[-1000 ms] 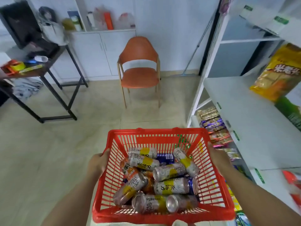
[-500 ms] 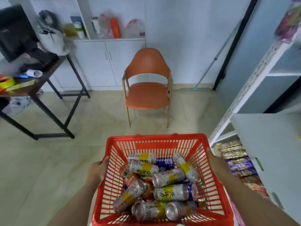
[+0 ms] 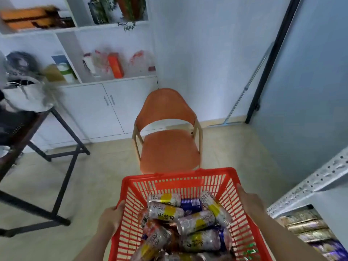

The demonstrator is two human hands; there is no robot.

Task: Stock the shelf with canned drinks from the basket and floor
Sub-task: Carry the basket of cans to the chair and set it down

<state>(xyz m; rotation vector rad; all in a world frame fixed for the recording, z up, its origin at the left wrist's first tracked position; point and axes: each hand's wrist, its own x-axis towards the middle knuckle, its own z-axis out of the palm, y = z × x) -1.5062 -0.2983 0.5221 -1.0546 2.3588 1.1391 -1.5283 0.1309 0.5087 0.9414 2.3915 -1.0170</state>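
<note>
red plastic basket (image 3: 178,173), rims gripped by fingers (image 3: 120,205) of left hand (image 3: 111,218) and right hand (image 3: 251,203); canned drinks (image 3: 195,222) heaped between. carrying step judged; setting down by shelf (image 3: 312,182) called for next.

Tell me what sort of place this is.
Likely a small shop set up in an office room: metal shelving with packaged goods, a red shopping basket of drink cans, yet an orange chair and white cabinets behind.

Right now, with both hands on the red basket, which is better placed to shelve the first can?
Probably the right hand: it grips the basket rim beside the shelf, while the left hand holds the far rim across the cans.
</note>
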